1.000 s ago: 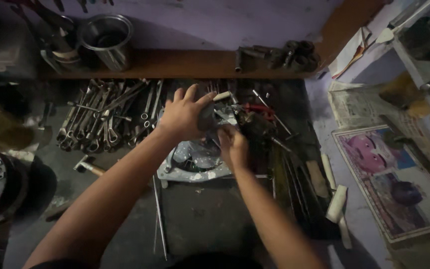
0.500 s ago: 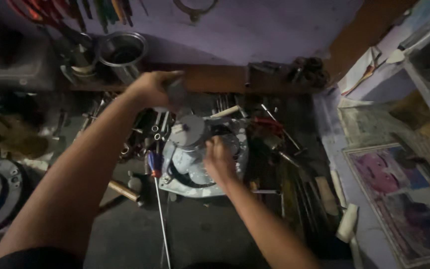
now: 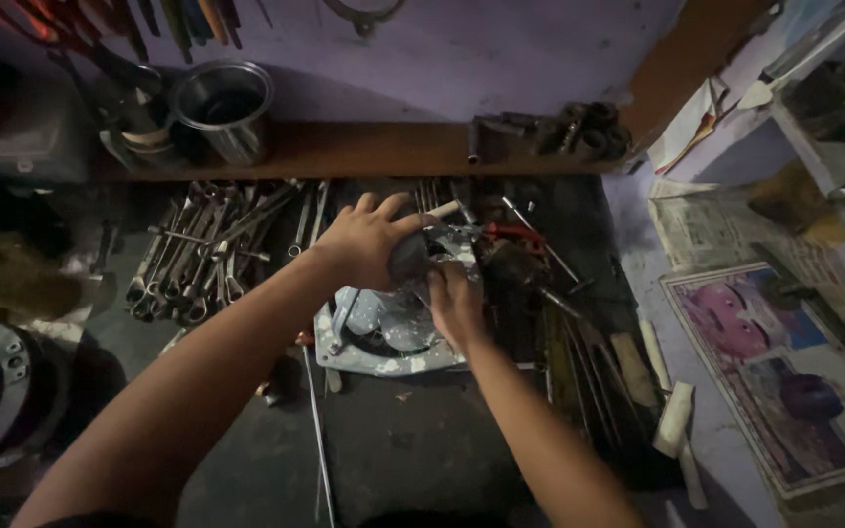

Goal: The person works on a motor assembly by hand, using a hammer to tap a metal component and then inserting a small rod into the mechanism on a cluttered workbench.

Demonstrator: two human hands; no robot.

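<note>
A grey metal exhaust-fan frame with pale blades lies flat on the dark bench. My left hand is cupped over a round grey part at the fan's top edge, fingers spread on it. My right hand rests on the same part from the near side, fingers curled against it. The part between the hands is mostly hidden.
Several spanners lie in a heap to the left. A steel pot stands on the wooden ledge. Red-handled pliers and files lie to the right. A long thin rod runs toward me. Newspapers cover the right side.
My left hand came back down from the ledge onto the fan's top part. The right hand stayed on the fan. The view shifted slightly.
</note>
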